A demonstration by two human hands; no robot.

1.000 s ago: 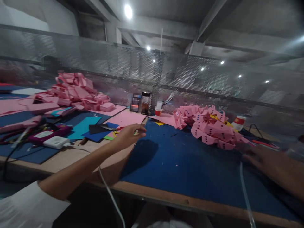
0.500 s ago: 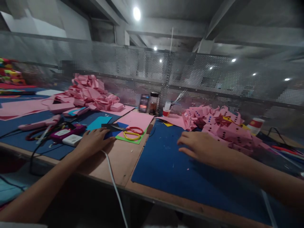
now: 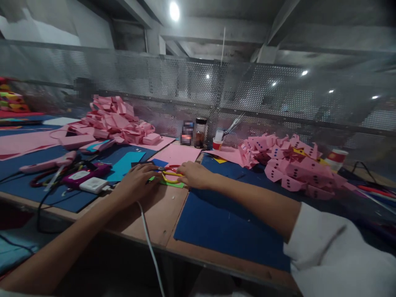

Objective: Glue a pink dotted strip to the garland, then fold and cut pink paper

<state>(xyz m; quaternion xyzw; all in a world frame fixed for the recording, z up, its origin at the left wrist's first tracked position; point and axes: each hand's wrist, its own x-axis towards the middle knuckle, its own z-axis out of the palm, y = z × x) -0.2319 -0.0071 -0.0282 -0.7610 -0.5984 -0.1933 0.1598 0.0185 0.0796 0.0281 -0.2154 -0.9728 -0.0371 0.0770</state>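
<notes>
My left hand reaches low over the bench with its fingers stretched forward, holding nothing that I can see. Its fingertips come near the blade side of a pair of scissors with red and yellow handle loops. My right hand is at the handle end, its fingers and thumb closed around the edge of the loops. Under the scissors lie a green sheet and a pink sheet. The blades are mostly hidden by my left hand.
Pink folded paper strips are heaped at left; pink paper pieces with dots at right. A purple device, white adapter and pink glue gun lie left. A blue mat is at right; a white cable hangs off the edge.
My right hand has moved left from above the blue mat to the scissors' handles. My left hand has shifted slightly right, towards the scissors. The view has shifted slightly.
</notes>
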